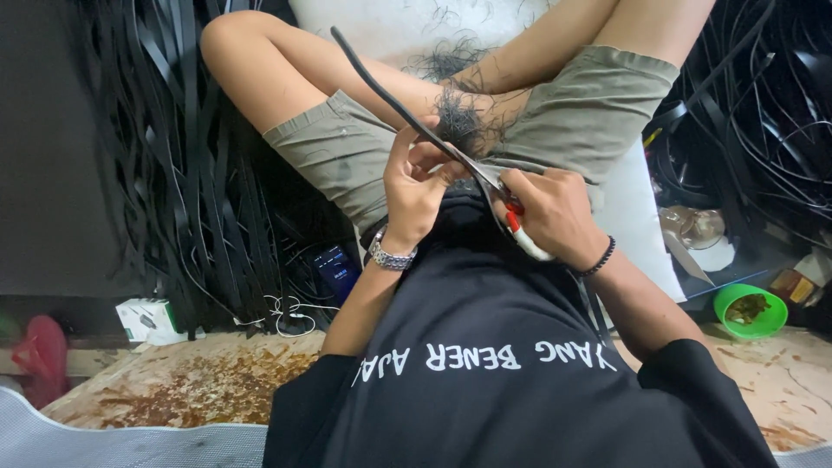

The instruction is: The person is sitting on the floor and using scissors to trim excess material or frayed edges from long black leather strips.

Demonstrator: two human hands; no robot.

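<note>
The left hand (416,186) pinches a long flat black rubber strip (381,87) taut just above its fingers, so the right hand (555,212), clenched on the red-and-white-handled steel scissors (503,195), can trim it over the lap, near a tuft of thin black shavings (459,117)

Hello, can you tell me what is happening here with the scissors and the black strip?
A seated person cuts a long black strip with scissors. The left hand pinches the strip near the blades, and the right hand works the scissors by their red and white handles. The strip rises away over the person's lap. Fine black trimmings lie on the olive shorts. More black strips are heaped on the left side.
</note>
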